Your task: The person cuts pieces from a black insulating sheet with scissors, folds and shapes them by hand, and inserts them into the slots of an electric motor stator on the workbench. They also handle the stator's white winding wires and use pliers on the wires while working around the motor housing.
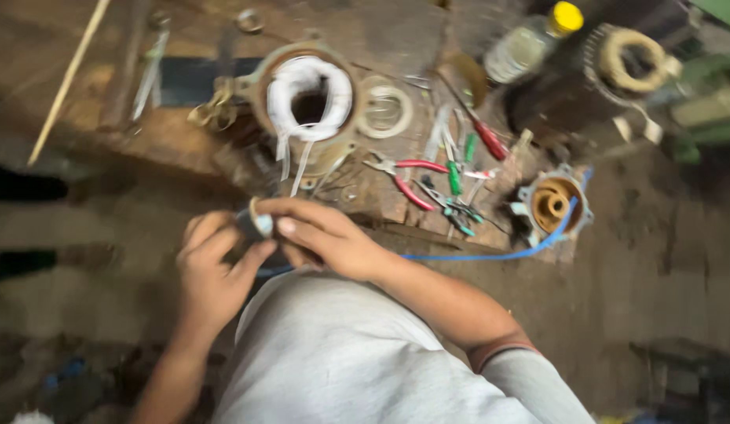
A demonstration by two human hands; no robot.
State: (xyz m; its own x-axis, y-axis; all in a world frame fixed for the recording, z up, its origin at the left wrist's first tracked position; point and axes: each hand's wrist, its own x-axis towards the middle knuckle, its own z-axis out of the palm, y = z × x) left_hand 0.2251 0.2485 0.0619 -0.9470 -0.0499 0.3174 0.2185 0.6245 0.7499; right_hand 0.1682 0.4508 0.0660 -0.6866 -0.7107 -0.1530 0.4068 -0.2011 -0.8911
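Note:
My left hand (212,271) and my right hand (325,235) meet in front of my chest, both gripping a small dark roll of tape (255,224) with a pale edge. The fingers of both hands curl around it. Just beyond my hands, on the wooden workbench (184,149), stands a motor stator (306,98) with white-wrapped windings and loose white strips hanging from it.
Red-handled pliers (404,177), green-handled tools (455,177) and a red screwdriver (486,137) lie right of the stator. A tape ring (384,110), a smaller motor housing (553,204) with a blue wire (490,255), a yellow-capped bottle (530,43) and another wound stator (628,59) sit at the right.

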